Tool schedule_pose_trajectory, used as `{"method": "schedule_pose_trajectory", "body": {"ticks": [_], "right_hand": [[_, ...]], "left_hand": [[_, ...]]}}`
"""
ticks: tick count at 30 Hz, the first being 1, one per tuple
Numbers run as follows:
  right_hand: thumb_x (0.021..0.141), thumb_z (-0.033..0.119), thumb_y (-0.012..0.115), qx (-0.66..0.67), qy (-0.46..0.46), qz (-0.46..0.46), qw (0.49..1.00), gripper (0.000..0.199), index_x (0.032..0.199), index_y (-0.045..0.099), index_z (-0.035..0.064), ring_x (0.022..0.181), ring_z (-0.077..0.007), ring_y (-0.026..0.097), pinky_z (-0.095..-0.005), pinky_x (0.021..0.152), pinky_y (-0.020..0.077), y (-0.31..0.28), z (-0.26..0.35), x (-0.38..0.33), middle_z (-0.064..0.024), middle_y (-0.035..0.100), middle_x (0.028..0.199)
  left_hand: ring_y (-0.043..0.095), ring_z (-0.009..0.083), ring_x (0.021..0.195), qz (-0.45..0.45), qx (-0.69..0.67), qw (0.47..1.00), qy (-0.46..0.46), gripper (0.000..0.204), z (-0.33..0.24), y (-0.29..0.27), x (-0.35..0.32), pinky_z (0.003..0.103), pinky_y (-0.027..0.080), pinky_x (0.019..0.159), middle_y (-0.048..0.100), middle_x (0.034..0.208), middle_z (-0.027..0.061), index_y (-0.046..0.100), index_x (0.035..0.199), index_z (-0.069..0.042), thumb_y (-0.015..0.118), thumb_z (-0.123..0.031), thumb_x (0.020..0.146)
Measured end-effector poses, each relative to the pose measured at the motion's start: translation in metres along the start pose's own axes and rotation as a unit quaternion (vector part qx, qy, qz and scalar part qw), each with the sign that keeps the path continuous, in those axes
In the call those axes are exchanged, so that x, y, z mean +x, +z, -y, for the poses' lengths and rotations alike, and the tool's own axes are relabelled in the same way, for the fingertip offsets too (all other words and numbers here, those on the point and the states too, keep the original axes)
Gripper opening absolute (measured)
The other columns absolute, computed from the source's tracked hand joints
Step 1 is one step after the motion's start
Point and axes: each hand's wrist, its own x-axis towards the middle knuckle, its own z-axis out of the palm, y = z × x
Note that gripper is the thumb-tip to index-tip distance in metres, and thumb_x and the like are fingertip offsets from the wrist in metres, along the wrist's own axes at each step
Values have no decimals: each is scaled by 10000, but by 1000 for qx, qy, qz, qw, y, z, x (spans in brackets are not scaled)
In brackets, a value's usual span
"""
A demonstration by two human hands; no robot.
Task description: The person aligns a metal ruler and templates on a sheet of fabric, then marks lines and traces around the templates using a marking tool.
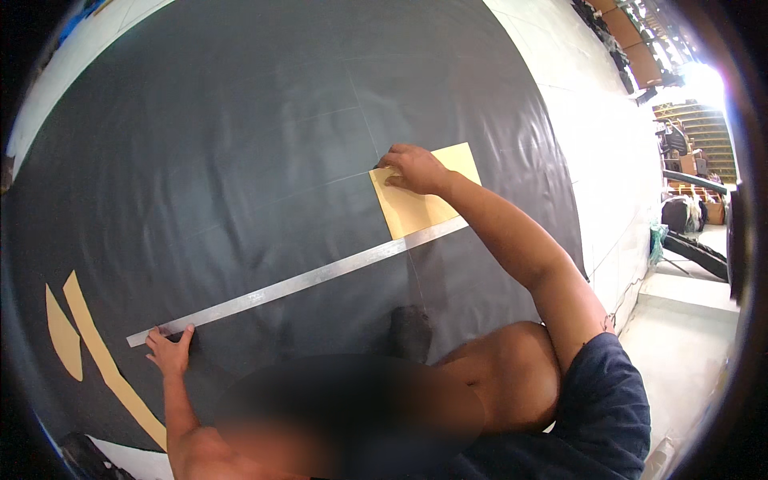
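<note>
Fabric, black and faintly glossy, covers the white bench. 1 long flat metal ruler runs across it. The left hand presses fingers flat on its near-left end. The right hand rests on 1 tan paper rectangle; what it pinches is hard to see. 2 tan strips lie left.

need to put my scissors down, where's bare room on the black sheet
The widest bare patch is the black sheet above the long metal ruler, left of the tan card under the right hand. It is crowded at the lower left, where the left hand pins the ruler's end beside the tan strips.
</note>
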Motion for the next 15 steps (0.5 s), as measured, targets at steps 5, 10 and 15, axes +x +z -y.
{"method": "schedule_pose_trajectory", "body": {"ticks": [5, 10, 15], "right_hand": [[828, 236, 779, 12, -7, -13, 1000, 331, 1131, 695, 131, 1095, -327, 614, -441, 937, 511, 5, -2, -1, -105, 637, 1110], [811, 209, 782, 29, 11, -7, 999, 330, 1117, 702, 115, 1086, -305, 615, -429, 935, 515, 4, 2, -1, -88, 641, 1096], [816, 234, 778, 19, -2, -16, 1000, 313, 1104, 717, 129, 1094, -298, 618, -422, 942, 518, 6, -2, 1, -77, 642, 1104]], "left_hand": [[373, 417, 1395, 20, -4, 1000, -1, 1086, -6, -7, -7, 683, 156, 1171, 360, 1456, 216, 314, 1470, 31, 754, -658, 756], [379, 421, 1394, 3, -6, 1000, -2, 1081, -4, -3, -2, 679, 169, 1171, 371, 1449, 217, 326, 1465, 32, 766, -647, 749], [406, 411, 1372, -29, 1, 1000, 1, 1052, 2, 2, -2, 665, 209, 1157, 393, 1438, 209, 364, 1448, 14, 766, -657, 744]]}}
